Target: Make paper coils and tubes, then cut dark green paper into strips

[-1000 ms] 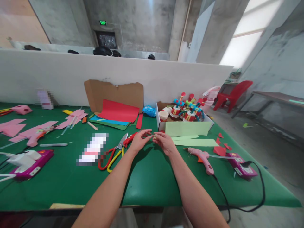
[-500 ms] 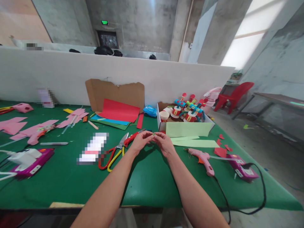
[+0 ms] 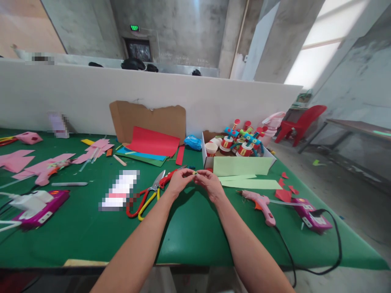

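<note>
Over the green table, my left hand [image 3: 179, 182] and my right hand [image 3: 211, 184] meet fingertip to fingertip. Both are closed in a pinch on a tiny yellow-green piece [image 3: 194, 173], perhaps a paper strip; its shape is mostly hidden by the fingers. Just left of my left hand lie scissors with red and yellow handles [image 3: 146, 197], and a red-handled tool [image 3: 167, 179] reaches behind that hand. A dark coiled strip [image 3: 191, 167] sits right behind the fingertips. Pale green paper strips [image 3: 250, 184] lie to the right of my right hand.
A white box [image 3: 244, 166] holds paper-cup figures [image 3: 245, 149]. At right are a pink glue gun [image 3: 261, 203], a purple power strip [image 3: 313, 217] and red paper hearts [image 3: 293, 190]. Coloured sheets [image 3: 154, 142] lie at the back; pink paper [image 3: 45, 166], another glue gun and power strip are left.
The small piece has turned a little between my fingertips and shows more yellow. My hands have shifted very slightly; the things on the table stay where they were.
</note>
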Action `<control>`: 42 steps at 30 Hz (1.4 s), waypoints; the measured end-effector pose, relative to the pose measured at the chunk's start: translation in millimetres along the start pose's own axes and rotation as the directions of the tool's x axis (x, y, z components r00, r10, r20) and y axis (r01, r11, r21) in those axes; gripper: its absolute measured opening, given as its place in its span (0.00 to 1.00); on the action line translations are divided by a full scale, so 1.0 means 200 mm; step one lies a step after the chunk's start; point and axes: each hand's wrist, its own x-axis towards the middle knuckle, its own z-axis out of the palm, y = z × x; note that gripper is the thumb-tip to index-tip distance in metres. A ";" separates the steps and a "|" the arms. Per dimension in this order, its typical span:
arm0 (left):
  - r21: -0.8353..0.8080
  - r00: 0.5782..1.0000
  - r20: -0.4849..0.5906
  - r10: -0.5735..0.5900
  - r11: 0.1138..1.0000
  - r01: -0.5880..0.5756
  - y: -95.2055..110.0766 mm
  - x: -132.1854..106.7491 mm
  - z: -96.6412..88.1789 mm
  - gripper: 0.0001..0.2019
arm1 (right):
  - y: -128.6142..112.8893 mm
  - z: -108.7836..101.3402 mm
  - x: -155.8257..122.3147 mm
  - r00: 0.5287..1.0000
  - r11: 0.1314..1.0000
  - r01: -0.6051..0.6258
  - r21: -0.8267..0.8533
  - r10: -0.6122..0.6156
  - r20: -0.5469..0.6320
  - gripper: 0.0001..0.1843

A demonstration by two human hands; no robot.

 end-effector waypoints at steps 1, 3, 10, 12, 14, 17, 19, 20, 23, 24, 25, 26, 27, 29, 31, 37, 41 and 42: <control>0.009 1.000 -0.002 0.000 1.000 0.000 0.00 0.00 0.00 0.15 | 0.00 0.00 0.00 1.000 1.000 -0.003 -0.005 0.003 0.003 0.20; 0.031 1.000 -0.004 0.002 1.000 -0.002 0.00 0.00 0.00 0.15 | 0.01 0.01 0.00 1.000 1.000 0.006 -0.017 -0.006 0.002 0.20; 0.122 1.000 -0.023 0.018 0.992 -0.015 0.04 0.00 0.00 0.15 | 0.04 -0.01 0.03 0.995 0.998 0.061 -0.016 -0.062 -0.082 0.18; 0.209 0.993 -0.107 0.056 0.977 -0.033 0.10 -0.02 -0.03 0.13 | 0.04 -0.02 0.04 0.991 0.997 0.071 -0.038 -0.075 -0.108 0.17; 0.361 0.980 -0.176 0.098 0.932 -0.029 0.19 -0.05 -0.11 0.12 | 0.04 -0.02 0.04 0.991 0.995 0.073 -0.061 -0.079 -0.105 0.16; 0.688 0.989 -0.066 0.131 0.724 -0.050 0.31 -0.15 -0.27 0.12 | 0.03 -0.02 0.04 0.994 0.995 0.068 -0.069 -0.074 -0.082 0.16; 0.875 0.998 -0.025 0.063 0.485 -0.009 0.34 -0.23 -0.37 0.12 | 0.03 -0.01 0.04 0.996 0.997 0.045 -0.059 -0.049 -0.079 0.16; 0.930 0.998 -0.051 -0.024 0.363 0.056 0.34 -0.27 -0.41 0.12 | 0.03 0.00 0.04 0.996 0.998 0.030 -0.051 -0.034 -0.078 0.16; 0.970 0.952 -0.121 -0.281 0.169 0.173 0.31 -0.39 -0.45 0.09 | 0.02 0.02 0.03 0.997 1.000 0.006 -0.025 -0.008 -0.076 0.17; 0.973 0.941 -0.141 -0.309 0.132 0.189 0.30 -0.41 -0.44 0.09 | 0.02 0.02 0.03 0.997 1.000 0.008 -0.013 -0.009 -0.075 0.18; 0.973 0.936 -0.167 -0.309 0.101 0.207 0.29 -0.44 -0.42 0.10 | 0.02 0.02 0.02 0.997 1.000 0.012 0.000 -0.012 -0.077 0.19; 0.970 0.934 -0.202 -0.294 0.073 0.233 0.28 -0.45 -0.40 0.13 | 0.01 0.03 0.02 0.997 1.000 0.019 0.013 -0.018 -0.079 0.20; 0.963 0.933 -0.240 -0.269 0.052 0.263 0.27 -0.46 -0.39 0.15 | 0.01 0.03 0.02 0.997 0.999 0.028 0.026 -0.025 -0.079 0.21; 0.943 0.917 -0.312 -0.248 0.038 0.331 0.27 -0.45 -0.36 0.17 | 0.01 0.02 0.02 0.997 0.998 0.042 0.042 -0.039 -0.066 0.22; 0.924 0.890 -0.356 -0.286 0.037 0.381 0.27 -0.44 -0.36 0.16 | 0.02 0.01 0.02 0.999 0.998 0.044 0.053 -0.042 -0.031 0.22; 0.911 0.862 -0.382 -0.335 0.019 0.411 0.31 -0.47 -0.42 0.15 | 0.02 0.00 0.03 0.999 0.985 0.048 0.164 -0.051 0.015 0.21; 0.857 0.852 -0.494 -0.172 0.066 0.511 0.35 -0.54 -0.43 0.19 | 0.01 0.00 0.03 0.999 0.979 0.048 0.199 -0.051 0.014 0.22; 0.854 0.859 -0.491 -0.144 0.116 0.508 0.36 -0.56 -0.41 0.21 | 0.01 0.00 0.04 0.999 0.978 0.049 0.203 -0.052 0.009 0.22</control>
